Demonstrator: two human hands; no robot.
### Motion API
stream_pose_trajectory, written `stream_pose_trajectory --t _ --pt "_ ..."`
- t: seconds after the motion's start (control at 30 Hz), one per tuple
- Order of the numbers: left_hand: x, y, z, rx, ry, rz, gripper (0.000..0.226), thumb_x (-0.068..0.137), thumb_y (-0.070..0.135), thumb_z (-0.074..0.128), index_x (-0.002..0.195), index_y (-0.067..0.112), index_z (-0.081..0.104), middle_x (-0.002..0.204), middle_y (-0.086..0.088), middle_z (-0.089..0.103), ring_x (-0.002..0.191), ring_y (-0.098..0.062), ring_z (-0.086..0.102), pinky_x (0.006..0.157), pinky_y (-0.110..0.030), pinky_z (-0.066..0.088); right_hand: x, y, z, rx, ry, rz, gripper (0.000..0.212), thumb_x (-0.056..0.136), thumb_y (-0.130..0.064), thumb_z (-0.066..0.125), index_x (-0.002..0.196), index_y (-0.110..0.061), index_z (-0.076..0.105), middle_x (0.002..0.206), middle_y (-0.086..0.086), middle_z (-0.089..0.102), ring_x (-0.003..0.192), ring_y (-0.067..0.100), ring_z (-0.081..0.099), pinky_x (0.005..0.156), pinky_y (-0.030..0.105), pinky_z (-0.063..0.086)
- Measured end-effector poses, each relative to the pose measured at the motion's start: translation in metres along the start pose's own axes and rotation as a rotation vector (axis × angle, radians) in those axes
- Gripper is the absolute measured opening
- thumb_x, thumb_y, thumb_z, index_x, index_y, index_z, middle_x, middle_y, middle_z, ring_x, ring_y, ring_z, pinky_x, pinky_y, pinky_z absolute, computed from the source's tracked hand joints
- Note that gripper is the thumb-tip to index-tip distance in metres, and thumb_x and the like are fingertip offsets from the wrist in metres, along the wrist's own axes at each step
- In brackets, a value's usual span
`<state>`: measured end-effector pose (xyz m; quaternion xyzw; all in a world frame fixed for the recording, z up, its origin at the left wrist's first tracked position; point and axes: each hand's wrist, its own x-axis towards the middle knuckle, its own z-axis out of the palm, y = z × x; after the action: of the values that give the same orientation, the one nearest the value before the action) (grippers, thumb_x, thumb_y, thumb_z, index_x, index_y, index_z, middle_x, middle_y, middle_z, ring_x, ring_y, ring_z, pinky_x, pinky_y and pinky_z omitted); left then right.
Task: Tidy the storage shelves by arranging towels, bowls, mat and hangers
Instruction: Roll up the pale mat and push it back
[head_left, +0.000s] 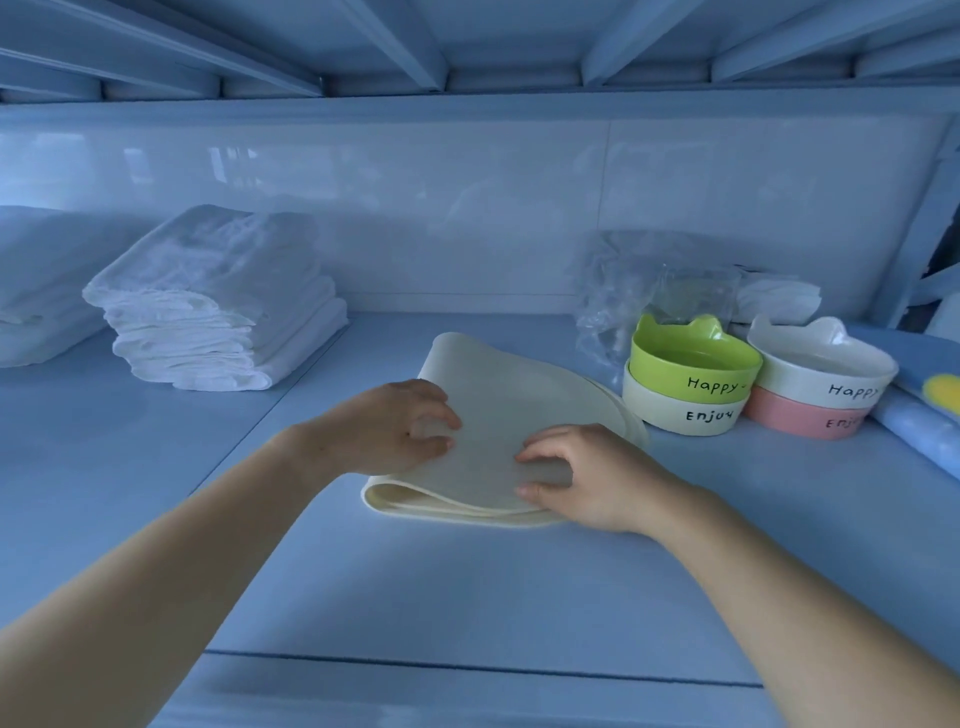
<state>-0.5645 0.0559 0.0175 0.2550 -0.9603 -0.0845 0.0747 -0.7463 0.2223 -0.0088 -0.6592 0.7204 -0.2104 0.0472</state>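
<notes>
A cream mat (506, 410), folded over on itself, lies in the middle of the blue shelf (467, 587). My left hand (395, 428) rests on its left side with bent fingertips pressing the top layer. My right hand (582, 475) presses the near right corner with curled fingers. Right of the mat a green bowl (693, 371) sits stacked on a cream bowl (685, 410). Beside that pair, a white bowl (823, 371) tops a pink bowl (802, 415). A stack of folded white towels (213, 306) stands at the back left.
More white folded cloth (36, 291) lies at the far left edge. Crumpled clear plastic bags (639, 286) sit behind the bowls. A blue rolled item (924, 431) with a yellow patch lies at the far right. The shelf above hangs low overhead.
</notes>
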Motion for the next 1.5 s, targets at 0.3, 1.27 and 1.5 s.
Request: stream_pose_trajectory --t 0.3,1.27,1.5 --pt "0.044 -0.029 -0.009 0.066 -0.030 0.224 0.056 0.083 -0.003 0.041 0.115 0.038 0.062 0.133 0.015 0.046 0.120 -0.011 0.043 0.096 -0.017 0.030 0.059 0.004 -0.010 -0.130 -0.092 0.125 0.040 0.082 -0.042 0.063 0.119 -0.026 0.061 0.128 -0.007 0.058 0.119 0.014 0.051 0.101 0.028 0.040" --pt "0.085 -0.091 0.011 0.277 0.364 0.836 0.062 0.058 -0.004 0.080 0.110 0.028 0.069 0.106 -0.001 0.070 0.088 -0.018 0.069 0.062 -0.027 0.057 0.079 0.013 0.012 -0.184 -0.034 0.212 0.049 0.090 -0.048 0.049 0.136 -0.033 0.045 0.151 -0.011 0.031 0.138 0.005 0.028 0.113 0.021 0.021" --pt "0.120 -0.097 0.007 0.281 0.402 0.731 0.056 0.062 0.003 0.083 0.110 0.029 0.070 0.110 -0.002 0.069 0.092 -0.019 0.068 0.063 -0.026 0.056 0.107 0.025 -0.001 -0.174 -0.034 0.215 0.049 0.089 -0.042 0.056 0.135 -0.029 0.047 0.151 -0.008 0.033 0.138 0.007 0.029 0.112 0.017 0.020"
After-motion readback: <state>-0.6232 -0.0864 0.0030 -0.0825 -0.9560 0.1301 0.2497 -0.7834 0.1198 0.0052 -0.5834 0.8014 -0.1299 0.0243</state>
